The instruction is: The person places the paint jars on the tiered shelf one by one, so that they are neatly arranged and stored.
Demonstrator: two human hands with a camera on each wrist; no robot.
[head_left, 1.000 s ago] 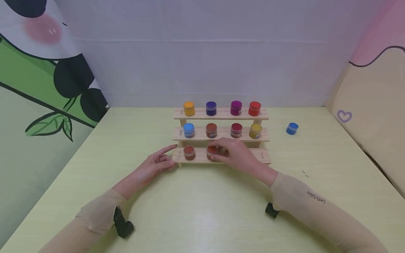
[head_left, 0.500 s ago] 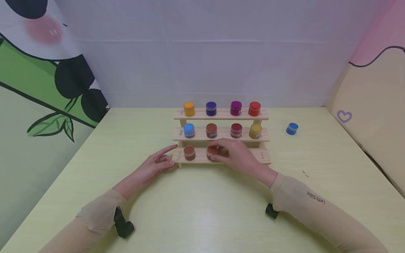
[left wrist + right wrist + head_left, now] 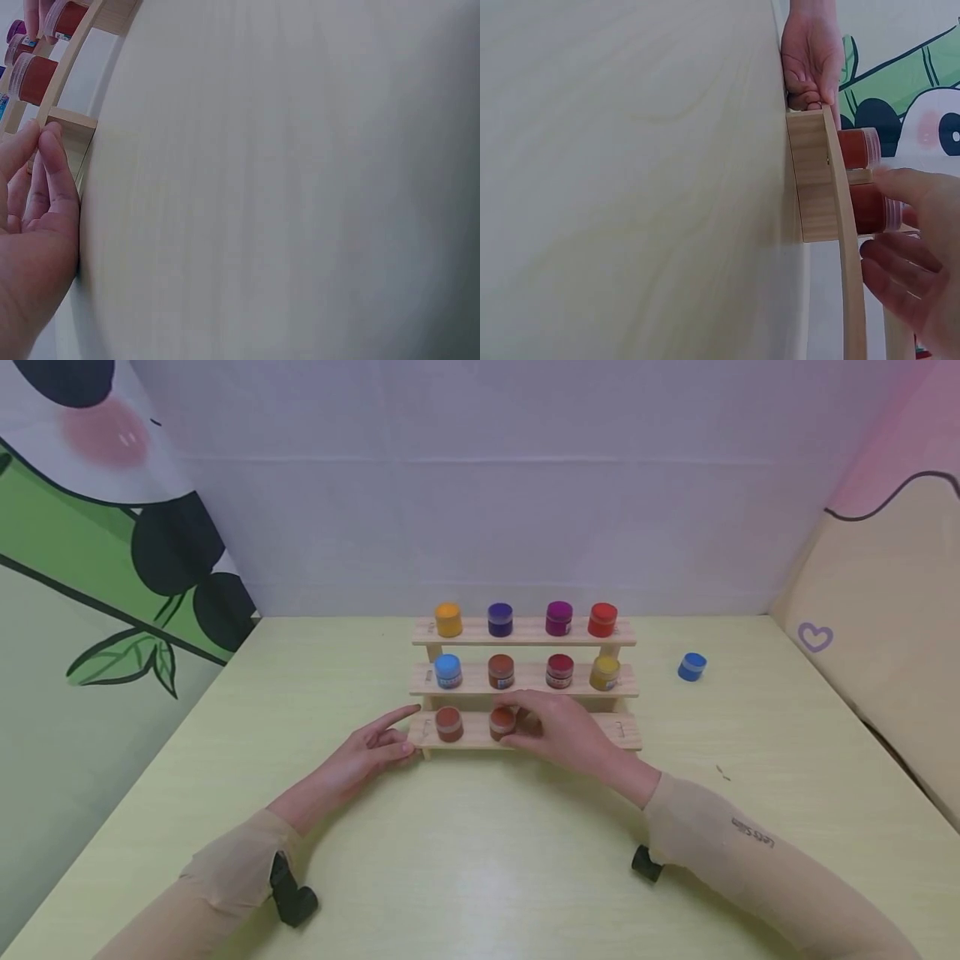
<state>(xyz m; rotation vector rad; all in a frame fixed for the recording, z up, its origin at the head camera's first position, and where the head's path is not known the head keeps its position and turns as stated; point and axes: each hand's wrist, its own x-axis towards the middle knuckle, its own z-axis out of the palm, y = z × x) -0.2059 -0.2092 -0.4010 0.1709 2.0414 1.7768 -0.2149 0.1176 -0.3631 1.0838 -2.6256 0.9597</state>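
Observation:
A three-tier wooden rack [image 3: 620, 727] bears small paint jars. On its bottom shelf stand two reddish-brown jars, the left paint jar [image 3: 449, 725] and the right paint jar [image 3: 502, 724]. My right hand [image 3: 566, 731] is around the right one, its thumb and fingers spread slightly apart; in the right wrist view the jar [image 3: 868, 208] shows between thumb and fingers. At the left end of the bottom shelf, my left hand [image 3: 367, 756] holds the rack, index finger at the back corner and thumb at the front one. The left wrist view shows fingertips [image 3: 51, 135] against the shelf end.
The middle shelf holds light blue [image 3: 448, 671], brown, dark red and ochre jars. Yellow, dark blue, purple and red jars [image 3: 602, 620] line the top shelf. A blue jar [image 3: 692, 667] stands on the table [image 3: 480, 860], right of the rack. A wall closes off the back.
My right thumb and fingers have loosened from the right reddish-brown jar, and more of it shows. The jar stays in place on the shelf. My left hand has not moved.

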